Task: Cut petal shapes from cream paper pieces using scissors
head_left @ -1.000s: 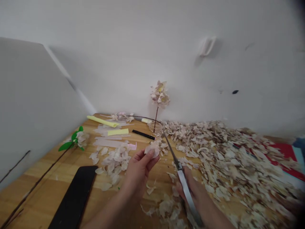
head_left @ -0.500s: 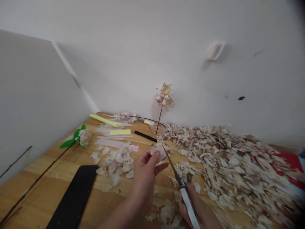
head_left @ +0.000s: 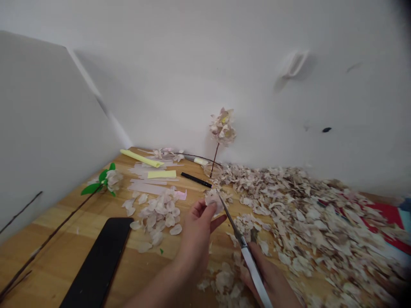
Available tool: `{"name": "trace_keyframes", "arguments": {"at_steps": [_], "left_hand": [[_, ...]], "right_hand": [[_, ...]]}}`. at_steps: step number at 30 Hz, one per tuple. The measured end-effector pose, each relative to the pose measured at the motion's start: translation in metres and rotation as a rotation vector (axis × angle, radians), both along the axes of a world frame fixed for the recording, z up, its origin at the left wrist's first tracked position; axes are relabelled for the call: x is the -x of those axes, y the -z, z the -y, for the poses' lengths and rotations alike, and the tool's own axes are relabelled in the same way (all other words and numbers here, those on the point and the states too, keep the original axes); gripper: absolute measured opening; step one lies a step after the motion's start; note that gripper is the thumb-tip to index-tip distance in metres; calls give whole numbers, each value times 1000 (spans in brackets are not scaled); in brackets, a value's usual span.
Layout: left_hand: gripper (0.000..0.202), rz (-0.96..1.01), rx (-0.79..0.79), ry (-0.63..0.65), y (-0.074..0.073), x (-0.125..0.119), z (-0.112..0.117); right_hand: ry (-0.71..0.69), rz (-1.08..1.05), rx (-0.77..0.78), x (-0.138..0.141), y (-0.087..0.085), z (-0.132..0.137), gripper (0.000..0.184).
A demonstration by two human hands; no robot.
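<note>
Scissors (head_left: pixel 244 248) handles hidden in right hand (head_left: pixel 272 282); left hand (head_left: pixel 197 226) pinches petal (head_left: pixel 214 200).

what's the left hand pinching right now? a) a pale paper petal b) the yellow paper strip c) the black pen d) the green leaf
a: the left hand pinches a pale paper petal between its fingertips, with the scissors in the right hand reaching up to it; the black pen lies apart on the table.
</note>
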State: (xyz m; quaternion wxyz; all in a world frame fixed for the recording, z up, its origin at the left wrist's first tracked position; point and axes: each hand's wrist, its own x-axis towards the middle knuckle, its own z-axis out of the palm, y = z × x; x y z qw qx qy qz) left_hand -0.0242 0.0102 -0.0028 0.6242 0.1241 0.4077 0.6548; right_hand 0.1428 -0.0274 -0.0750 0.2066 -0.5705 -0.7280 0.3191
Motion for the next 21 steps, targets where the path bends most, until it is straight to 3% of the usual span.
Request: {"name": "trace_keyframes", "arguments": {"at_steps": [9, 18, 21], "left_hand": [[8, 23, 23, -6, -1, 0, 1], [4, -2, 11, -2, 2, 0, -2], [3, -49, -28, -15, 1, 2, -1]], "right_hand": [[77, 7, 33, -7, 7, -3, 55], [-1, -69, 59, -7, -2, -3, 30], [79, -164, 3, -8, -5, -3, 35]]}}
